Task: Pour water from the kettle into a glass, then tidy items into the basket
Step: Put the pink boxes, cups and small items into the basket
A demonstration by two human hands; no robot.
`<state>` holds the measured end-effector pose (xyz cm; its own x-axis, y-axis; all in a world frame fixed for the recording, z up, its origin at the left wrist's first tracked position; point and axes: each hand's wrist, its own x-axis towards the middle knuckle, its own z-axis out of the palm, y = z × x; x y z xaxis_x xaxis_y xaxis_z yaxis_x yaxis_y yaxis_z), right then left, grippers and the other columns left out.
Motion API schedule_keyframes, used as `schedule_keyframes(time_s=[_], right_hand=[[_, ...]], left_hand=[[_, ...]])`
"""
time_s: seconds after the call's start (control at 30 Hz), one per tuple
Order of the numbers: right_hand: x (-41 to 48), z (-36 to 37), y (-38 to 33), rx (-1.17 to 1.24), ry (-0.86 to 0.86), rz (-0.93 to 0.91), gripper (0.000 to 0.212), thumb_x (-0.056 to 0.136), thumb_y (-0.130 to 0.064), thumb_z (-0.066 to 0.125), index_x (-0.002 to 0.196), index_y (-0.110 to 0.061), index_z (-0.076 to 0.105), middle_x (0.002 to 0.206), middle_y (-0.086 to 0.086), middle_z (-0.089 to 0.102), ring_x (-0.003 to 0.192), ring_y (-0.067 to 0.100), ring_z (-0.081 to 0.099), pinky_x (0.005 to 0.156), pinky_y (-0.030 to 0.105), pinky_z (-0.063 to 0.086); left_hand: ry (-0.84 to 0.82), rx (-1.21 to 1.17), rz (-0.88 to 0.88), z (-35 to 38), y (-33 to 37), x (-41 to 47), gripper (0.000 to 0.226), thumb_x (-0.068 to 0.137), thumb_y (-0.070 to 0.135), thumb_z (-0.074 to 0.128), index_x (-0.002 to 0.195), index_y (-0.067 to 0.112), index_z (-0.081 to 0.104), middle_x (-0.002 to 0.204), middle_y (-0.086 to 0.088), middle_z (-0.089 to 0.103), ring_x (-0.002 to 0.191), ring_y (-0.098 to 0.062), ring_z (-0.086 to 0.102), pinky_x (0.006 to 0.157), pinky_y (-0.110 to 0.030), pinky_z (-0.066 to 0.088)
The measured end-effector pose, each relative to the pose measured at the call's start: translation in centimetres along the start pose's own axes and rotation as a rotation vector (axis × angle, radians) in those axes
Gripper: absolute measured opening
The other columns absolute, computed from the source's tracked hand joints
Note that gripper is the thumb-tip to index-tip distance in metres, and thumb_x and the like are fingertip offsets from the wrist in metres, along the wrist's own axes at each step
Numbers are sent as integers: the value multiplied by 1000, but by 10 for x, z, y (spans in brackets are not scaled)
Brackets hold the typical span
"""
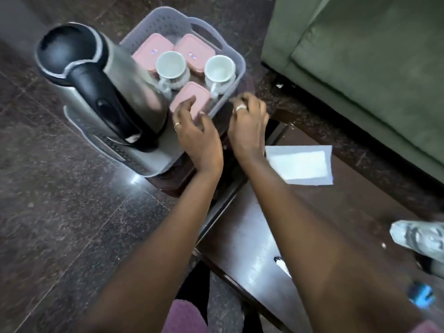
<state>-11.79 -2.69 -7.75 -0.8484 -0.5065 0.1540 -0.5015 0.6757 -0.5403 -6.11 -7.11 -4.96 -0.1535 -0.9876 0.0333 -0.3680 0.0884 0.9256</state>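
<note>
A grey perforated basket (217, 36) rests on the corner of a dark table. Inside it stands a steel kettle (105, 92) with a black handle and lid, at the near left. Three pink lidded boxes lie in it, at the back left (146, 50), the back right (200, 45) and the front (189, 93). Two white cups (170, 64) (219, 69) sit upright between them. My left hand (194, 131) hovers over the front pink box with fingers apart, touching its lid. My right hand (248, 118) curls over the basket's near right rim.
A white folded napkin (300, 164) lies on the dark table (252, 236) to the right of my hands. A crumpled plastic bottle (422, 239) and a blue object (421, 295) sit at the right edge. A green sofa (372, 56) stands beyond. Dark stone floor (60, 212) lies left.
</note>
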Motion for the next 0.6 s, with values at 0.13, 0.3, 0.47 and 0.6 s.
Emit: schedule_keyframes(time_s=[0.13,0.3,0.47,0.6], right_hand=[[-68,-10,55,83,-11,293,31,91,-8,47,119,-7,60,129,13,53,118,30,43,97,33,28],[-158,-40,123,61,-35,506,27,91,-7,48,115,-4,61,126,17,55,115,32,44,99,33,30],[-239,-85,188,-74,-25,692,21,86,0,54,103,3,66,119,24,57,107,43,50,93,47,41],[-308,-113,227,-151,-122,800,24,88,-8,57,110,0,65,119,23,57,104,42,51,88,45,41]], left_hand=[[-300,76,212,5,-24,-73,29,78,-7,48,103,0,63,109,-18,61,106,-29,57,96,-17,35],[-719,258,315,4,-65,-163,27,81,-4,49,102,2,65,109,-17,62,105,-31,58,96,-25,36],[-1189,430,529,-3,-90,-230,26,87,9,56,111,3,64,116,-17,62,110,-32,56,100,-24,32],[-1472,631,555,-9,-108,-265,51,86,37,60,129,9,53,136,-11,50,126,-24,44,110,-24,25]])
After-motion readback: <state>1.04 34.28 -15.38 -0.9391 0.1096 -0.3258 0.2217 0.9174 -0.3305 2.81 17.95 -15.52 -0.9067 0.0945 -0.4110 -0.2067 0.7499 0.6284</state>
